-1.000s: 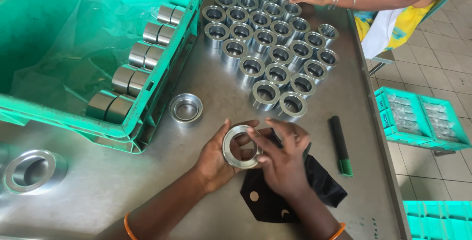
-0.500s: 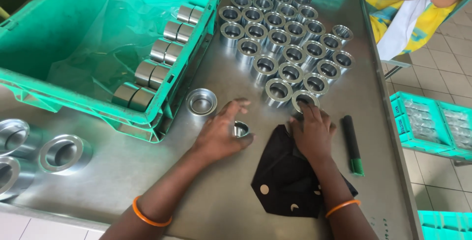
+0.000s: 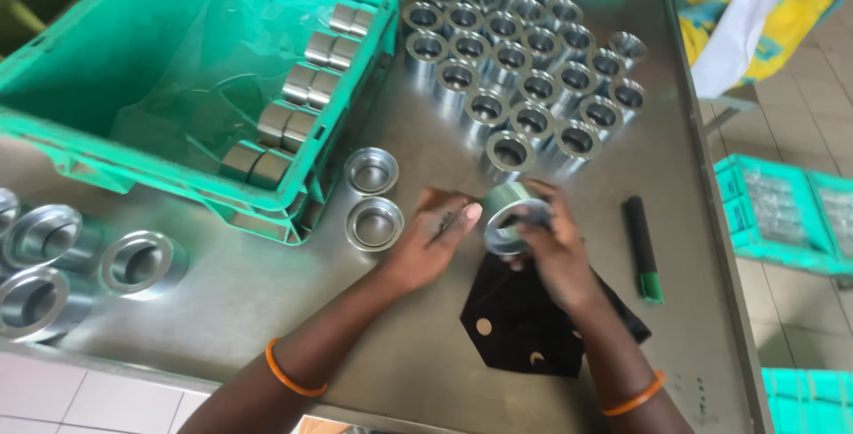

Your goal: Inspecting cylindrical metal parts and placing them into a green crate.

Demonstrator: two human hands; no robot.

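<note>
Right hand with fingers gripping a steel ring over a black cloth near the surface's front edge; left hand steadies it, fingers loosely open.

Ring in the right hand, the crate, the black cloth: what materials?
Ring in right hand: looks machined metal, bright reflective surface, probably steel. Crate: green moulded plastic, ribbed walls. Cloth: soft dark fabric with pale dots, folds limply.

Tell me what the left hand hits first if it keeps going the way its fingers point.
Most likely the metal ring held in the right hand; the left hand points up-right at it, nearly touching.
</note>
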